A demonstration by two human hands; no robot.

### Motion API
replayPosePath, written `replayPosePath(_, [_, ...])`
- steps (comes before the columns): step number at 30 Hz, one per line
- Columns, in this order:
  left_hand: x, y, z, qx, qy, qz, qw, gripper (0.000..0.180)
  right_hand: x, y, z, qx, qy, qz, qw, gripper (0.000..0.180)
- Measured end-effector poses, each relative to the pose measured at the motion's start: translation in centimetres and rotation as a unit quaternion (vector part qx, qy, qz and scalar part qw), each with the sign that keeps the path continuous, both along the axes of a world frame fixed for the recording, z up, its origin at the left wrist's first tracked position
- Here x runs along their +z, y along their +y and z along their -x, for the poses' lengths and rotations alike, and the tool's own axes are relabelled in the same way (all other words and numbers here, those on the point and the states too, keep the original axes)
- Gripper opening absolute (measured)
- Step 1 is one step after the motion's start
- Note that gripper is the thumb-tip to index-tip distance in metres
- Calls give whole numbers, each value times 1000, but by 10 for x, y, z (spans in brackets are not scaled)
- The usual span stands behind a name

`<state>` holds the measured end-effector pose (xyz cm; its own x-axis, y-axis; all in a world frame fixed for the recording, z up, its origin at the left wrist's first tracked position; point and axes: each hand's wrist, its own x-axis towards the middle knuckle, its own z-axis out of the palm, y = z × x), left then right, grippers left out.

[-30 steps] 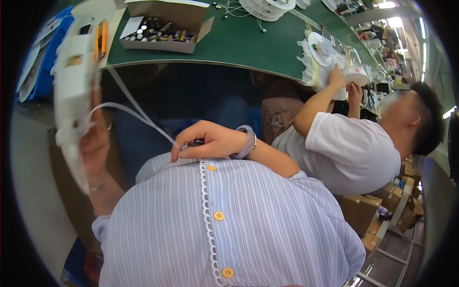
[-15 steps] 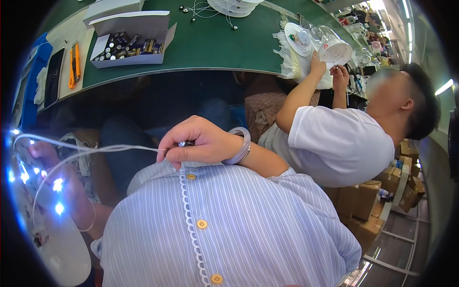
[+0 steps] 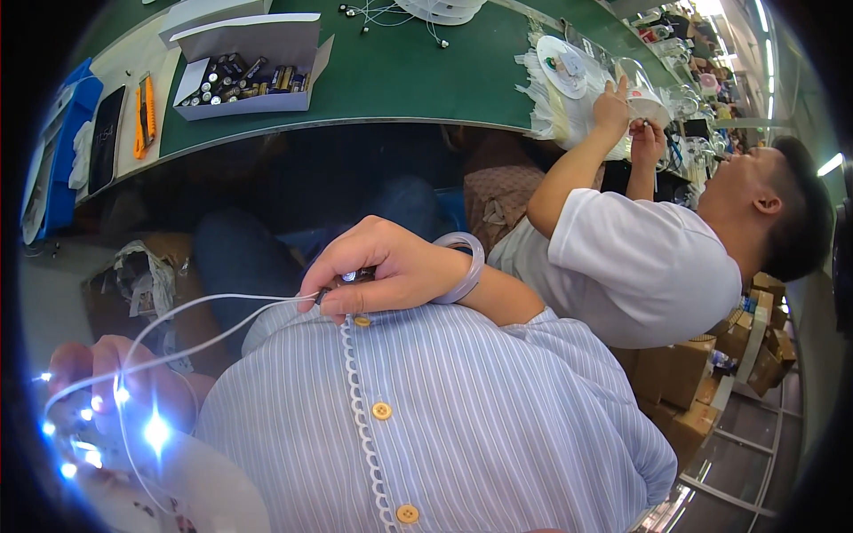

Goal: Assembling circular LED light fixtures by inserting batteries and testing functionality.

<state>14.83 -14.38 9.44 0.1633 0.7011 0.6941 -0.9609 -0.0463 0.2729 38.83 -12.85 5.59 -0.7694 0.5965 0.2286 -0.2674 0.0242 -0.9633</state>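
Note:
In front of my shirt, my right hand [image 3: 382, 266] is closed, pinching a white cable [image 3: 258, 306] at a small black piece [image 3: 322, 296] between thumb and fingers. Something shiny and dark [image 3: 359, 274] shows inside the curled fingers; its kind is unclear. The doubled cable loops across to the lower left. There my left hand [image 3: 115, 364] has its fingers bent around a string of lit blue-white LED lights [image 3: 92, 435]; glare hides part of the grip. Just below that hand is a pale rounded object [image 3: 209, 484], cut off by the dark rim.
On the green table [image 3: 426, 84] stands an open box of batteries [image 3: 249, 98]. Left of it lie an orange utility knife [image 3: 145, 115], a phone [image 3: 107, 138] and a blue tray [image 3: 60, 191]. A co-worker [image 3: 640, 266] handles a clear-and-white part [image 3: 644, 102] at right; cardboard boxes [image 3: 666, 369] stand behind.
My left hand and the lit string have come down and to the right, and the cable hangs in a looser loop. My right hand keeps its pinch. The co-worker's hand has shifted on the part.

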Motion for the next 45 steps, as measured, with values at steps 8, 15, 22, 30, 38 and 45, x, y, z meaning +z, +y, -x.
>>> replayPosePath(8, [-13,-3,23,-285,27,276,918,28,0,1,-4,-25,-82,-34,996,16])
replayPosePath(15, [-47,18,-24,-150,157,556,802,33,-9,35,-34,-338,-206,-146,907,39])
replayPosePath(22, [-47,19,-52,-356,11,549,757,55,-25,46,-42,-290,-76,-51,953,22])
replayPosePath(30, [-74,31,-56,-448,102,418,784,71,-51,14,-57,-392,-65,108,911,12])
replayPosePath(38, [-74,22,-78,-228,482,313,786,41,-92,21,-50,-456,160,376,791,7])
replayPosePath(45, [-83,17,-72,-201,491,333,779,40,-100,46,-33,-449,157,474,741,12])
